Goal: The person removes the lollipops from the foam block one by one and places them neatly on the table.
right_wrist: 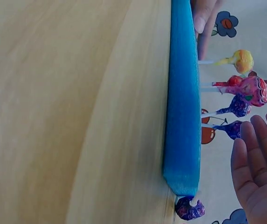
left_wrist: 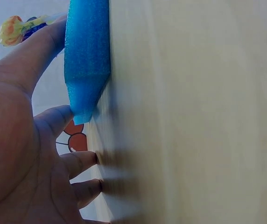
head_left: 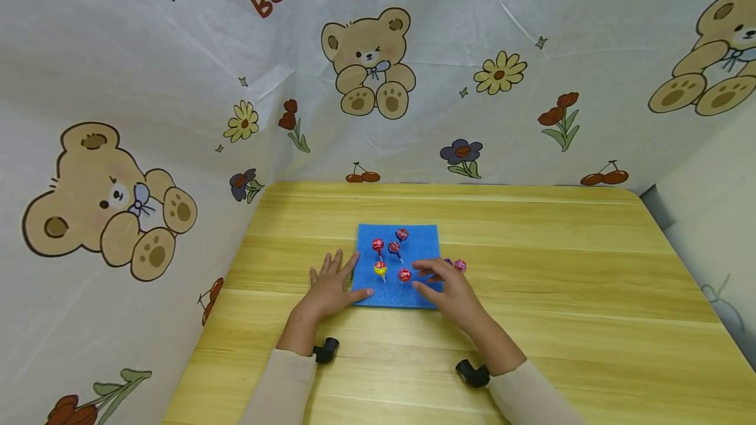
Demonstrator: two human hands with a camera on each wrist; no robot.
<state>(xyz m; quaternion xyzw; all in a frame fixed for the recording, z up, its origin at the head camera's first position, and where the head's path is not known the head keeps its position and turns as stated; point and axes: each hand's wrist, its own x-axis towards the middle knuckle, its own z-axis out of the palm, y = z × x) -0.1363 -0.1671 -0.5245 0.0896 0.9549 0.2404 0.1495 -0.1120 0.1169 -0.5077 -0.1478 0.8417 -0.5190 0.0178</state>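
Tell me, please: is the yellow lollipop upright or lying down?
Upright: the right wrist view shows the yellow lollipop on a stick rising straight from the blue block.

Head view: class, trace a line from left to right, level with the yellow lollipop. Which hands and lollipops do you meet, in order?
Left hand → yellow lollipop → pinkish-red lollipop → right hand → pink lollipop.

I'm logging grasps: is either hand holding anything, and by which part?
Nothing is held. The left hand only touches the left edge of the blue foam block; the right hand hovers empty beside a lollipop.
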